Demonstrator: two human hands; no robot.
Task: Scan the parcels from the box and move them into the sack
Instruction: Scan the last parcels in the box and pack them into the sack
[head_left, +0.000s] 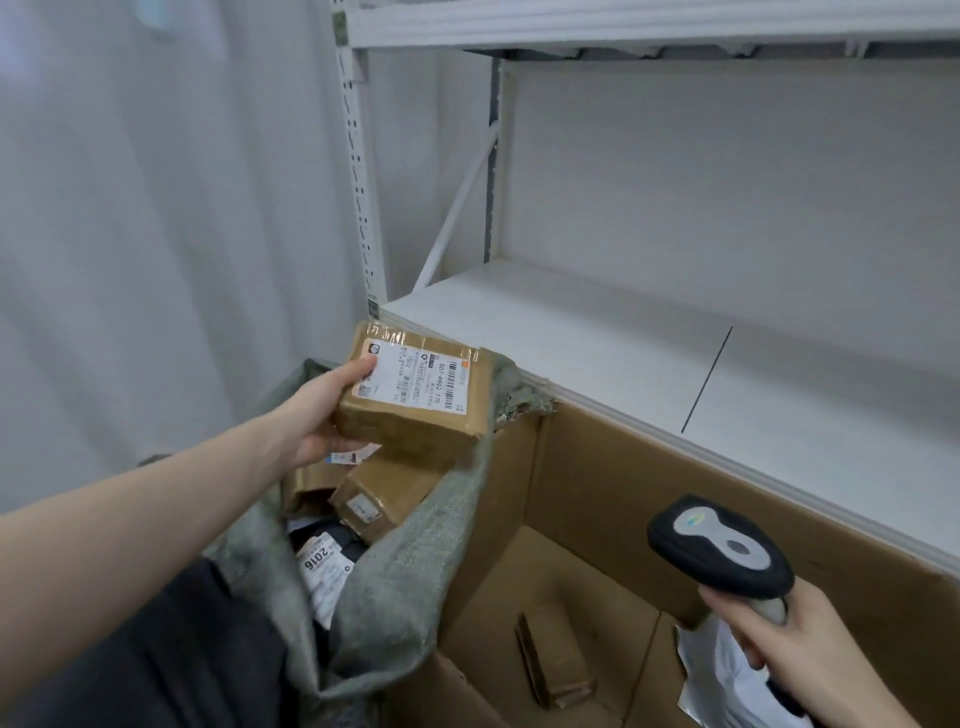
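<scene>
Step in hand: transfer to sack. The left hand (317, 415) held a brown parcel (415, 395) above the open mouth of the sack (415, 545), thumb on the label face and fingers (358, 446) curled under the near edge, grasping it. By judgement the scan was done or nearly so, since the parcel hung over the sack and well apart from the scanner.

Scanner (719, 545): handheld, black rubbery head with a grey panel on top, pale grip. The right hand (784, 644) was wrapped around the grip, low over the box.

Parcel: flat rectangular carton, brown card wrapped in glossy clear tape, white printed label with barcodes uppermost, corners a little crushed.

Sack: grey-green woven fabric, coarse, frayed at the rim, slumped against the box wall. Inside lay a second brown taped carton (382, 501) and a dark soft bag with a white label (324, 566).

Box (597, 483): large corrugated cardboard, matt, open-topped, standing below a white shelf (597, 332). On its floor lay a small flat brown packet (558, 654) and a white crinkled poly mailer (722, 670).

Next move, as judged: lower the parcel into the sack and release, then reach into the box for a remaining item.
</scene>
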